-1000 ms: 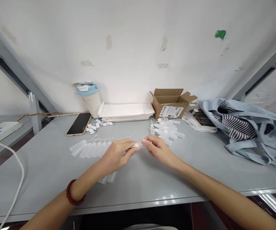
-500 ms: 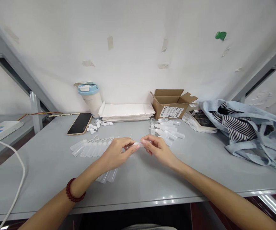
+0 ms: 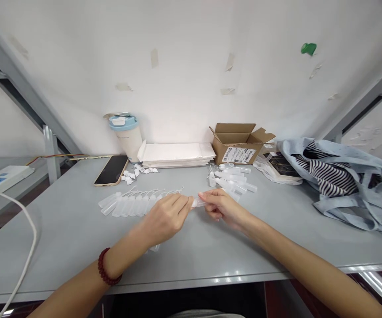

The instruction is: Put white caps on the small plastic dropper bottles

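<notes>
A small translucent plastic bottle [image 3: 198, 202] is held in the air between my two hands, over the middle of the table. My right hand [image 3: 222, 205] grips its body between thumb and fingers. At the other end, my left hand [image 3: 169, 216] is closed with the fingertips pinched on the bottle's neck, its back turned up and hiding that end. Beside my left hand lies a row of similar bottles [image 3: 129, 206] with thin white strips at their tops. A few more bottles show partly from under the left wrist. Beyond my right hand is a loose pile of bottles [image 3: 232, 179].
Small white caps [image 3: 130, 176] lie near a phone [image 3: 111, 170] and a lidded cup [image 3: 127, 141]. White envelopes [image 3: 177, 152] are stacked against the wall, next to an open cardboard box [image 3: 237, 152]. A light blue cloth bag [image 3: 343, 176] covers the right side.
My left hand has rolled over so its back faces up, with its fingers closed round the bottle's end. My right hand stays on the body, shifted slightly right.
</notes>
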